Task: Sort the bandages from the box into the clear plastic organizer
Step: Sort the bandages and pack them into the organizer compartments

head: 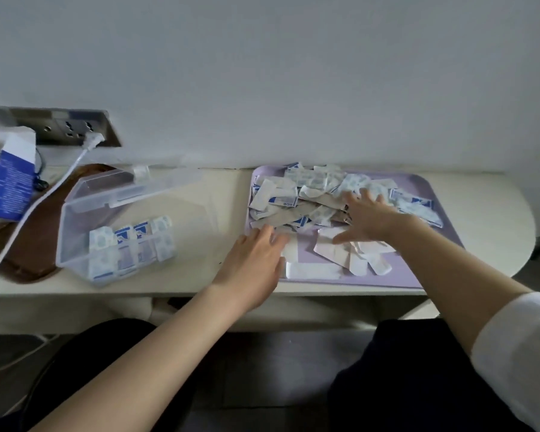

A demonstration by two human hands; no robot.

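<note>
Currently mid-sort, picking stage. Most bandages (306, 194) sit heaped on the purple tray (424, 269) at the right of the worktop (487, 198); a few stand upright in the clear organizer (81, 219) to the left. Both flat: left grip (256, 254) and right grip (368, 219), fingers spread on the pile, holding nothing. Next, I'd say: pinch out one type, carry it left, stand it with its match.

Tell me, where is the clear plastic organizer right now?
In the head view, the clear plastic organizer sits left of centre on the table, lid open, between the brown tray and the purple tray, left of the left hand.
</note>
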